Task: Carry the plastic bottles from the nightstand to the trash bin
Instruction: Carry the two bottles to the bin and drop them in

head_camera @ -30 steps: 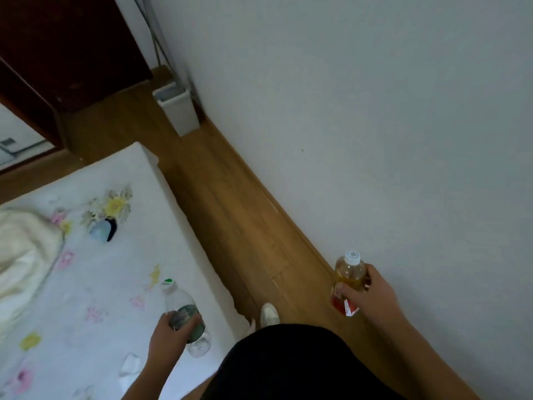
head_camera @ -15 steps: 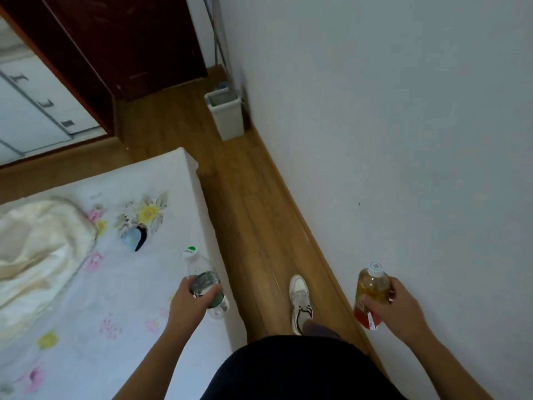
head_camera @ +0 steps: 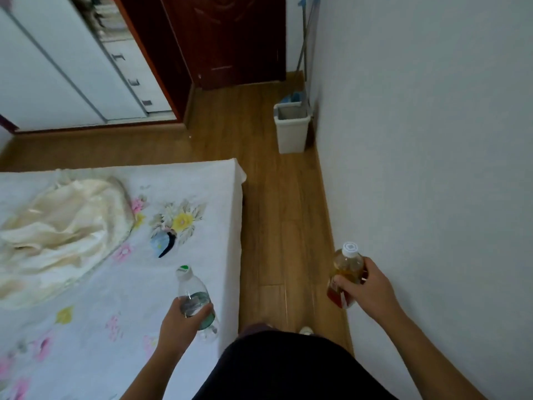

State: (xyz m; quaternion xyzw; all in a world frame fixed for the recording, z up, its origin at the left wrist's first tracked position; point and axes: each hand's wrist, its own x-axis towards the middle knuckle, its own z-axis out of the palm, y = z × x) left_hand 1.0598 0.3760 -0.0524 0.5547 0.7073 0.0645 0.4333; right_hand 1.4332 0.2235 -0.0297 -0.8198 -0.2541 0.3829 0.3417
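A clear bottle (head_camera: 193, 298) with a green cap sits in the left hand (head_camera: 180, 323), fingers curled round it, above the bed (head_camera: 121, 284). The right hand (head_camera: 367, 287) grips an amber bottle (head_camera: 346, 269) near the wall (head_camera: 432, 140). The white bin (head_camera: 291, 128) stands far ahead on the floor (head_camera: 274, 226).

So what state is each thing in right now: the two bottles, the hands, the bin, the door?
Clear bottle: capped, gripped by the left hand.
Amber bottle: capped, amber liquid inside, gripped by the right hand.
Trash bin: upright, top open, no lid on it.
Door: shut.
Cream blanket: crumpled on the bed.
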